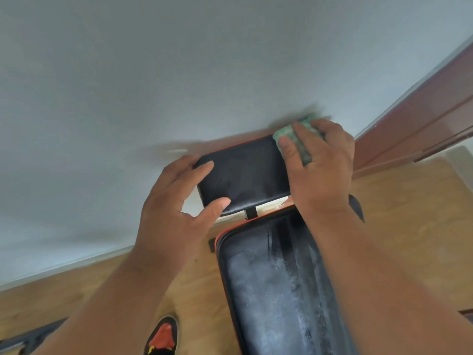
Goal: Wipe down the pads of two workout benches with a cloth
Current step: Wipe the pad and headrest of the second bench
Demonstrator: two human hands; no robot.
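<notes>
The cloth [294, 139], green and mottled, lies on the far right corner of the small black pad [245, 175], at about one o'clock from the middle of the view. The right hand [320, 162] lies flat over it, fingers fairly straight and close together, pressing the cloth against the pad; part of the cloth sticks out past the fingertips and is blurred. The left hand [179, 198] is at nine o'clock from the pad, fingers spread and lightly bent, the fingertips touching the pad's left edge and the thumb resting on its near left corner, steadying rather than clamping it. Both forearms reach in from the bottom of the view.

The small pad has a thin red trim along its far edge and sits close to a pale grey wall [179, 73]. At six o'clock from it, across a narrow gap with a black bracket [250, 212], lies the long pad [279, 290], black with red trim, its surface streaked with pale smears. The floor [409, 213] is light wood. At three o'clock stands a reddish-brown wooden panel [422, 119], near the right hand. A white skirting board [76, 262] runs along the wall's foot at eight o'clock. A black and red shoe [162, 336] stands on the floor at seven o'clock, just left of the long pad.
</notes>
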